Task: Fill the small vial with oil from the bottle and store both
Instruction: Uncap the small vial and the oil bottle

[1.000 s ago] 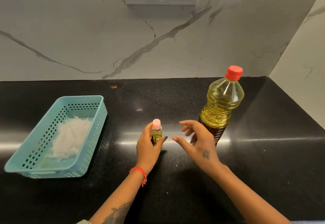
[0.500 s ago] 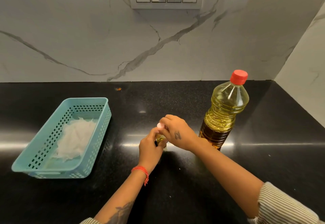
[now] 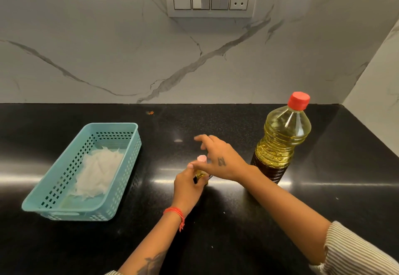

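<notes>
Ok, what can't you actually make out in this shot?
- Vial, head view: body and oil level hidden by left hand.
- Pink cap: right hand covers its base, so tightness unclear.
- Basket: white contents unidentifiable.
- Bottle: base behind right forearm.

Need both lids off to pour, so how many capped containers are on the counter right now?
2. The small vial with its pink cap stands mid-counter, gripped by the left hand. The oil bottle with its red cap stands to the right.
</notes>
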Demonstrator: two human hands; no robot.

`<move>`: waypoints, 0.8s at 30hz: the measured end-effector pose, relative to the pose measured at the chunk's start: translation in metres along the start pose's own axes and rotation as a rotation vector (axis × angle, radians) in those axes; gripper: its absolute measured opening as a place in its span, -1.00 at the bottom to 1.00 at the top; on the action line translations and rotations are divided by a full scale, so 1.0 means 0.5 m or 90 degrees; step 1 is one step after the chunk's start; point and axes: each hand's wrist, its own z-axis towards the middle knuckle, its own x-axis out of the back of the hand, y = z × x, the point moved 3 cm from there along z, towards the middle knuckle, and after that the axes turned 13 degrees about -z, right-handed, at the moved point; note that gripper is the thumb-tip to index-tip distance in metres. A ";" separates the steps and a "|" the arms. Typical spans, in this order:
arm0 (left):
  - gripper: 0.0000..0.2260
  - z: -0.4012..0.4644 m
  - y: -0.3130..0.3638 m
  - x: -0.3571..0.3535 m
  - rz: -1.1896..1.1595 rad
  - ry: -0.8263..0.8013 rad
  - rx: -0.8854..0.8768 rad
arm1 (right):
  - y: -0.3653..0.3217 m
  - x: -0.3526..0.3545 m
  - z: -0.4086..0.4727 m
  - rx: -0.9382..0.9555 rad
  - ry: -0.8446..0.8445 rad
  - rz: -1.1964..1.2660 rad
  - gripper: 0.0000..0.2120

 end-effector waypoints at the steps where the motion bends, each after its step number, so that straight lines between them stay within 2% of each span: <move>1: -0.70 0.000 0.001 0.000 -0.004 -0.005 0.007 | 0.000 -0.009 -0.001 -0.018 0.026 -0.019 -0.49; 4: -0.67 0.002 -0.002 -0.001 -0.020 -0.017 0.003 | -0.003 -0.028 -0.005 0.003 0.076 -0.027 -0.78; 6: -0.65 0.002 -0.004 0.000 -0.023 -0.010 -0.002 | -0.001 -0.032 -0.001 0.042 0.049 -0.011 -0.87; 8: -0.67 0.002 -0.008 0.000 -0.024 -0.004 -0.003 | 0.002 -0.028 0.000 0.068 -0.027 0.018 -0.69; 10: -0.71 0.002 -0.010 0.001 -0.027 -0.004 -0.015 | 0.006 -0.023 -0.006 0.079 -0.104 0.085 -0.38; 11: -0.72 0.000 -0.007 0.001 -0.025 -0.006 -0.020 | 0.009 -0.020 -0.010 0.065 -0.105 0.117 -0.27; 13: -0.72 -0.001 -0.003 0.002 -0.029 -0.009 -0.028 | 0.013 -0.021 -0.016 -0.002 -0.041 0.149 -0.23; 15: -0.66 -0.002 -0.003 0.000 -0.038 -0.015 -0.024 | 0.011 -0.032 -0.017 -0.069 0.036 0.128 -0.37; 18: -0.64 0.000 -0.004 0.000 -0.028 -0.018 -0.015 | 0.012 -0.049 -0.017 -0.092 0.120 0.079 -0.65; 21: -0.68 0.001 -0.006 -0.001 -0.025 -0.018 -0.024 | 0.013 -0.046 -0.020 -0.069 0.140 0.080 -0.80; 24: -0.71 0.002 -0.009 -0.001 -0.026 -0.017 -0.035 | 0.013 -0.039 -0.020 -0.031 0.117 0.100 -0.85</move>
